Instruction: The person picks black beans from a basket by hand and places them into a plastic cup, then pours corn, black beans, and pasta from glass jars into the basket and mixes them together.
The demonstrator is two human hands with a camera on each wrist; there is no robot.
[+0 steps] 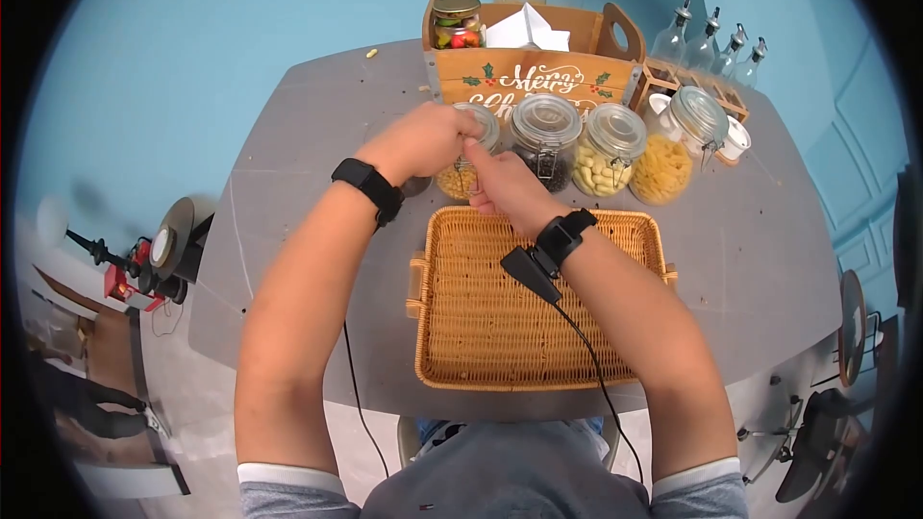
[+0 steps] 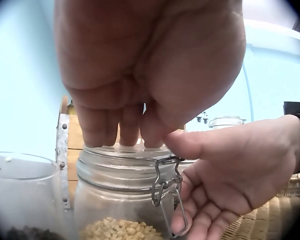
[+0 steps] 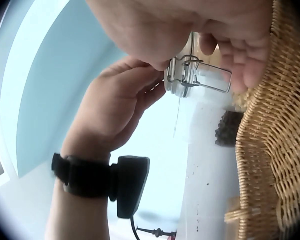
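Note:
A clip-top glass jar point(image 1: 455, 183) with yellow kernels stands behind the wicker tray, its lid down on the rim. My left hand point(image 1: 430, 139) is over it; in the left wrist view the left hand's point(image 2: 150, 65) fingertips press down on the lid. At the jar's near side is my right hand point(image 1: 514, 187). In the left wrist view the right hand point(image 2: 230, 165) has its thumb at the top of the wire clasp point(image 2: 166, 187) and its curled fingers beside the hanging loop. The right wrist view shows the clasp point(image 3: 185, 72) beneath the right hand point(image 3: 190, 25).
Right of the jar stand jars of dark beans point(image 1: 545, 149), pale pieces point(image 1: 606, 159) and pasta point(image 1: 663, 168). A wooden box point(image 1: 538, 67) is behind them, bottles point(image 1: 702, 43) at back right. The wicker tray point(image 1: 514, 380) lies in front; a glass point(image 2: 25, 195) stands left of the jar.

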